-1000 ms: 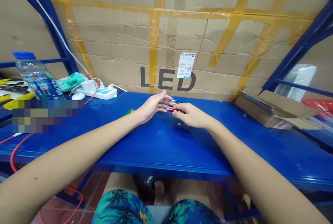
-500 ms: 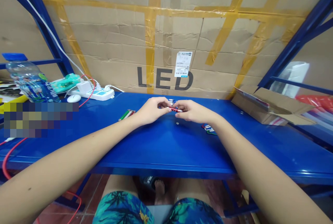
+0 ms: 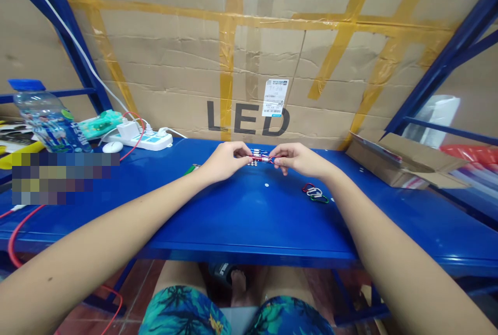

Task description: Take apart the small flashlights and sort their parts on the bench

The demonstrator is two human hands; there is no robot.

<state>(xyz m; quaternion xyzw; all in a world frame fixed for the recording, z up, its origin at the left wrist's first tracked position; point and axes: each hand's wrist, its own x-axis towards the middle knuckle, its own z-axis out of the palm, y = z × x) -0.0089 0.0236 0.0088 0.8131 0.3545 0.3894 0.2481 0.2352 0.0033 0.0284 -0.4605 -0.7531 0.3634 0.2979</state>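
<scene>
- Left hand (image 3: 223, 163): curled, fingertips pinched on the left end of a small red metal cylinder (image 3: 260, 158).
- Right hand (image 3: 299, 161): curled too, fingertips closed on the cylinder's right end, beside a small dark-red carabiner clip (image 3: 274, 159) looped there.
- Cylinder and clip: held between the two hands, raised just above a blue steel workbench (image 3: 249, 218), near its far edge.
- Just behind the hands: a cluster of small metal parts (image 3: 257, 152), too small to tell apart.
- Right of the right hand, on the bench: three linked carabiner clips (image 3: 314, 192), red, silver and green.
- Beside the left hand: a green item (image 3: 190, 170), partly hidden behind the wrist.
- Far left: a white power strip (image 3: 140, 141), a white computer mouse (image 3: 112, 147) and a plastic water bottle (image 3: 49, 122) with a blue cap.
- Far right: a flattened cardboard box (image 3: 404, 166), lying on the bench.
- Behind the bench: a taped cardboard sheet (image 3: 249, 55), printed "LED".
</scene>
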